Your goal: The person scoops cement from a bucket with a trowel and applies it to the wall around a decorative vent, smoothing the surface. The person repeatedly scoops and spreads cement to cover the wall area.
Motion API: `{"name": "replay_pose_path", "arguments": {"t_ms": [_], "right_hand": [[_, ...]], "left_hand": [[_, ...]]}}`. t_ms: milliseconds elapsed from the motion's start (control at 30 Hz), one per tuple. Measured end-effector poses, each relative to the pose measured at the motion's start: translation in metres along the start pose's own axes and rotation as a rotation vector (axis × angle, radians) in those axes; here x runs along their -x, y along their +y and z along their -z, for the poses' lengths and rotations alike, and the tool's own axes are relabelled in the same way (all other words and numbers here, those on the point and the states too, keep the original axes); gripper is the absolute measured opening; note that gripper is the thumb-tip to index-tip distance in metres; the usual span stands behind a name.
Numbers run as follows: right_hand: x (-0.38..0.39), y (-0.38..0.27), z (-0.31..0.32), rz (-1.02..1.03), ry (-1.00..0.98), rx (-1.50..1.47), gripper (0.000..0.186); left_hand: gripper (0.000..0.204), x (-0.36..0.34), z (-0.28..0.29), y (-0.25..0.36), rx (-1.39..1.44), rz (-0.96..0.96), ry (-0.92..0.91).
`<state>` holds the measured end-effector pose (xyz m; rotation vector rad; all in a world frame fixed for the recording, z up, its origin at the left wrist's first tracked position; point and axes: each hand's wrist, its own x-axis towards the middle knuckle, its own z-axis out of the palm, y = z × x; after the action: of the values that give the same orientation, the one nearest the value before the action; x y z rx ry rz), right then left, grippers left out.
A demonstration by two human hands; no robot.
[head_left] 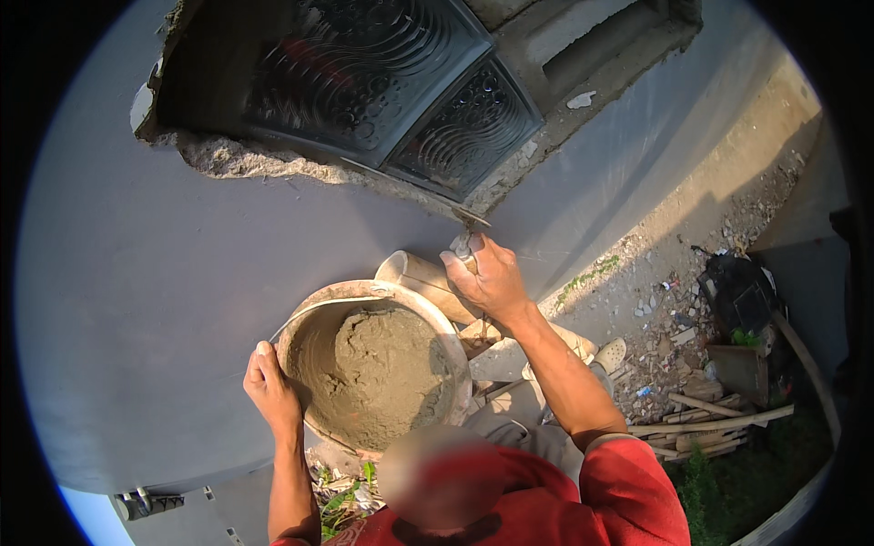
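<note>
My left hand [271, 391] is closed at the left rim of a round bucket [461, 359], where its thin wire handle [305, 312] meets the fingers. Grey-brown wet mortar [382, 364] fills much of the bucket. In my right hand [496, 284] is a trowel [471, 218], gripped by its handle with the blade pointing up the wall. That blade sits at the lower edge of the opening, just below a wavy-patterned glass block [469, 127]. Beside it is a larger glass block [364, 68], also set in the opening. Whether the blade carries mortar, I cannot tell.
Rough broken masonry [246, 159] edges the opening in the smooth grey wall [164, 300]. A pale pipe-like piece [423, 278] lies beyond the bucket. Rubble [678, 318], stacked wooden sticks [701, 423] and a dark bag [736, 289] lie on the ground at right.
</note>
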<state>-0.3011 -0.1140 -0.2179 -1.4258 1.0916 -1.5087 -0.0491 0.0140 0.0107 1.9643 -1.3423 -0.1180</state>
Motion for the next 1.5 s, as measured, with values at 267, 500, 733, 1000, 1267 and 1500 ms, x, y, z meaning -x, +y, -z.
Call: {"name": "replay_pose_path", "arguments": {"t_ms": [267,500,733,1000,1267,1500], "right_hand": [[0.021,-0.018,0.017,-0.042,0.024,-0.021,0.024],[0.053,-0.064,0.058,-0.247,-0.120,0.201,0.021],[0.049,-0.091,0.072,-0.332,-0.258,0.253,0.030],[0.049,-0.113,0.082,-0.121,-0.003,0.118,0.030],[0.051,-0.104,0.087,-0.233,-0.072,0.214,0.029],[0.059,-0.098,0.078,-0.350,-0.197,0.418,0.026]], "left_hand": [[0.040,0.003,0.001,0.002,0.049,0.021,-0.019],[0.041,0.000,0.000,-0.003,0.036,-0.001,0.001],[0.041,0.002,-0.001,0.000,0.048,0.006,0.013],[0.041,0.002,-0.002,-0.003,0.105,0.080,0.014],[0.041,0.001,-0.003,-0.002,0.091,0.072,0.002],[0.042,0.002,-0.002,0.000,0.114,0.065,0.014]]}}
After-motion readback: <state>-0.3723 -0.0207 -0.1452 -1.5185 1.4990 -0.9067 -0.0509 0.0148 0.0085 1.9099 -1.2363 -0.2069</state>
